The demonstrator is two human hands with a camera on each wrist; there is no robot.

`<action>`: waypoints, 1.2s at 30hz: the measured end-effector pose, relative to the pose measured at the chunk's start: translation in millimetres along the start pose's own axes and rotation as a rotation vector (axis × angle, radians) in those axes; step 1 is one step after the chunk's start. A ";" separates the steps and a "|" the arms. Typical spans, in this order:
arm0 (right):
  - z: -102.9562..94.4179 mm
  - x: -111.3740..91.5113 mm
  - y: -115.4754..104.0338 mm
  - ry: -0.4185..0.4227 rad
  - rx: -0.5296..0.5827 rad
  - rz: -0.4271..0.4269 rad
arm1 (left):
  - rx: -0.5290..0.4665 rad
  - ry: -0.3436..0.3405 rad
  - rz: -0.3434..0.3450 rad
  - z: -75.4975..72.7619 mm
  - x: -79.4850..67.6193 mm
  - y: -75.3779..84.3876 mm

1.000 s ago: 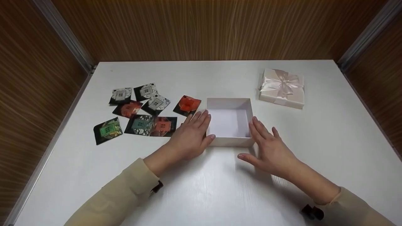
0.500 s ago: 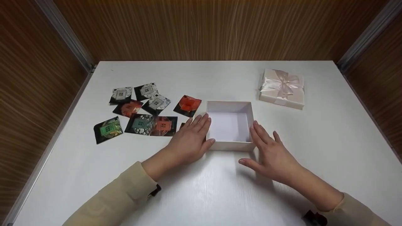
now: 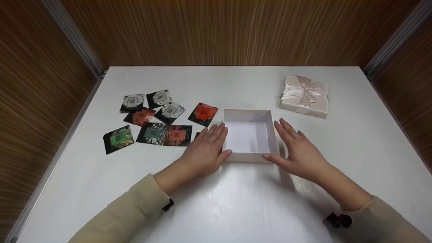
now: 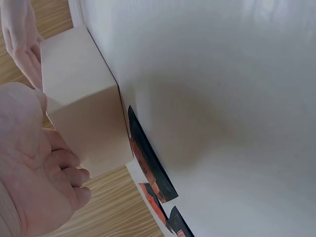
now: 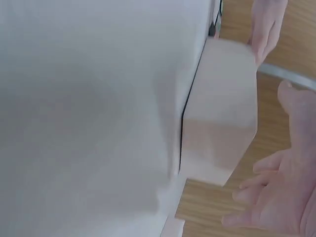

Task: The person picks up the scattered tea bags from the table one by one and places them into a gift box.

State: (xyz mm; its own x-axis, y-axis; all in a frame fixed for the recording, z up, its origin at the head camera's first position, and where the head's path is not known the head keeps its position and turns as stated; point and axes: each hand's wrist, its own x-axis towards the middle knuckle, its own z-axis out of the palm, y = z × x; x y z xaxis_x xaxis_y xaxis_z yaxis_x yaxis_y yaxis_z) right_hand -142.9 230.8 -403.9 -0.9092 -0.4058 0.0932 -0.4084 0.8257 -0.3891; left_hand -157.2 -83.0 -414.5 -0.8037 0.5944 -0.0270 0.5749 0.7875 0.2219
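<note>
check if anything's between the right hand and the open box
Nothing visible stands between the right hand and the open box. The right wrist view shows a gap between them with nothing in it. The pink bow sits farther back on the table, out of that gap.

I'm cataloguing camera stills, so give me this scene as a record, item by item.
Box: pale, open-topped, upright on the white table
Left hand: fingers extended, at the box's left side
Right hand: fingers extended, apart from the box's right side
Packets: flat, left of the box, one partly hidden by the left hand
Ribboned piece: pale, bow on top, beyond the box to the right
</note>
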 end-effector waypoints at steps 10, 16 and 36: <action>9.0 23.8 23.0 -0.107 0.048 0.007 | 0.003 0.002 -0.006 2.6 0.2 0.3; 13.4 25.6 29.0 -0.130 0.127 0.032 | -0.005 0.014 0.004 1.9 0.0 1.0; 15.5 35.5 30.1 -0.167 0.170 0.039 | -0.067 0.053 -0.040 -18.3 -4.1 -16.7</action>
State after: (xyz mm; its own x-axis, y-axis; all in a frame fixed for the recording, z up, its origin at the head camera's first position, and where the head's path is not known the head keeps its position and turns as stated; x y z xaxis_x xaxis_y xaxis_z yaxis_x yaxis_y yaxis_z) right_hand -186.2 235.2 -426.5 -0.8921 -0.4461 -0.0722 -0.3414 0.7699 -0.5392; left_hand -166.3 -101.6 -400.3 -0.8339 0.5517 0.0144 0.5320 0.7967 0.2867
